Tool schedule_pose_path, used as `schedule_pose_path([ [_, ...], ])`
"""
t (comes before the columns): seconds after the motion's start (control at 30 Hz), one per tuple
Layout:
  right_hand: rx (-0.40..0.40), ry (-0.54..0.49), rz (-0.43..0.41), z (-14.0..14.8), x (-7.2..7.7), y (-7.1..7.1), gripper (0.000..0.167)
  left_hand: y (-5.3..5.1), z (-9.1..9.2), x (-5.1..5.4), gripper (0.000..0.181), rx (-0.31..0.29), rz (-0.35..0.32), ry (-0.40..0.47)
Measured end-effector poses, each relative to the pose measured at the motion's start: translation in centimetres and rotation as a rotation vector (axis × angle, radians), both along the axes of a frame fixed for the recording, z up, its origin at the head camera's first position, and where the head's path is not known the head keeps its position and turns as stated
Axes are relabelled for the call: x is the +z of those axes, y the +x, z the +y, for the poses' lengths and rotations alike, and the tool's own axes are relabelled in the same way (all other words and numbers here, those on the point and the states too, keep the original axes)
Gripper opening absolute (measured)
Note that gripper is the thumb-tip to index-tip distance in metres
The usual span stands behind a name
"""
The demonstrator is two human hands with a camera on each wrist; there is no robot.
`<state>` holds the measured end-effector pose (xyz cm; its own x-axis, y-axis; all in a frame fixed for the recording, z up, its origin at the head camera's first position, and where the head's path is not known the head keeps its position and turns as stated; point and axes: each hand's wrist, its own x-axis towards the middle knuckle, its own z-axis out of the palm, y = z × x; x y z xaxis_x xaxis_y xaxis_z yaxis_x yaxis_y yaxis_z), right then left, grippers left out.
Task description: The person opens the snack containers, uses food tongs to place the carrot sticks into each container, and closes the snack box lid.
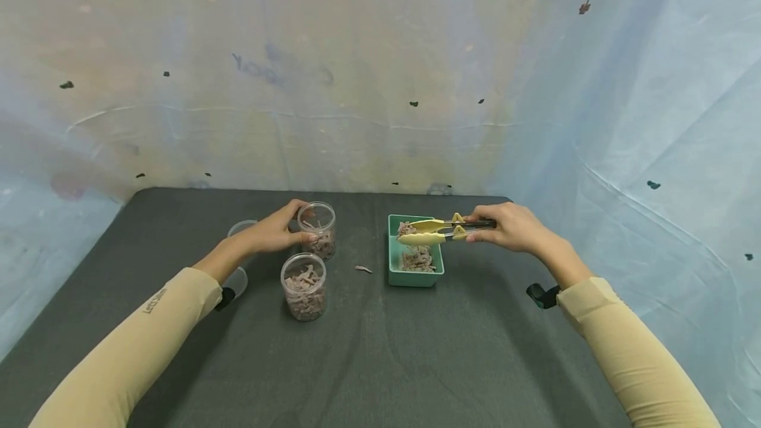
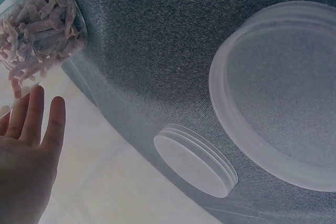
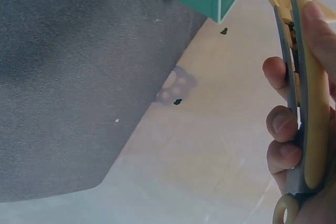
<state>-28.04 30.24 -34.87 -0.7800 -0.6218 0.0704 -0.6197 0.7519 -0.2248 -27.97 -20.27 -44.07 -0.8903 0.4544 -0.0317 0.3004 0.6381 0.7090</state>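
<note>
My left hand [image 1: 275,228] holds the farther clear plastic jar [image 1: 322,243] from its left side, thumb in front and fingers behind. Brownish-grey strips fill its lower part, seen also in the left wrist view. A second clear jar [image 1: 306,296] with similar strips stands nearer to me. My right hand [image 1: 512,226] grips yellow-tipped tongs [image 1: 425,238] by the handles, shown large in the right wrist view. The tips lie over a green rectangular tray [image 1: 415,279] containing more strips [image 1: 419,259]; whether they pinch any is unclear.
Two translucent round lids lie left of the jars: a large-looking lid [image 2: 220,93] and another lid [image 2: 194,161] in the left wrist view. One loose strip [image 1: 363,269] lies on the dark tabletop [image 1: 380,349] between jars and tray. A patterned sheet [image 1: 357,71] hangs behind the table.
</note>
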Motion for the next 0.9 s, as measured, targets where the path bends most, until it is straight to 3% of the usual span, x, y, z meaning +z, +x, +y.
schedule_pose_path([
  [0.5,-0.015,-0.015,0.023,-1.7,1.8,-0.6,0.033,0.0,0.0,0.0,0.08,0.005,0.002,0.001],
  [0.9,0.036,-0.041,0.038,-5.0,3.5,-1.7,0.035,-0.1,-0.2,-0.1,0.08,-0.006,0.014,-0.007],
])
